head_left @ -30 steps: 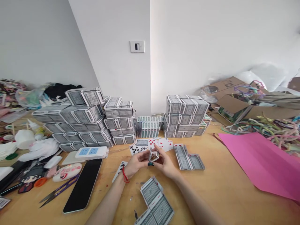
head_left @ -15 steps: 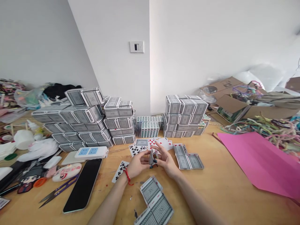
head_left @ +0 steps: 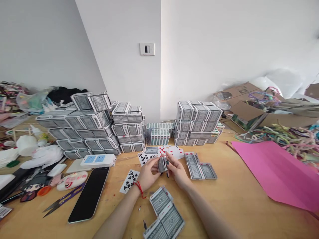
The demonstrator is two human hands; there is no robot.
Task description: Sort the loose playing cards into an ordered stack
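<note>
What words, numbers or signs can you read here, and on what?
"10", club signs: the near club card beside the left hand.
Club signs: the farther club card.
Heart signs: the red cards.
Too small or blurred to read: other cards' numbers, wall plate, lower-left tag.
No readable words or brands.

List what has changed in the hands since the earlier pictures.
The small folded grey-and-white playing-card piece has been turned: its grey patterned side now faces the camera, where its open hollow showed before. The left hand, wearing a red string bracelet, has shifted slightly right, uncovering more of the white ten-of-clubs card. The right hand also keeps hold. The grey-and-white card-block stacks stayed put.
</note>
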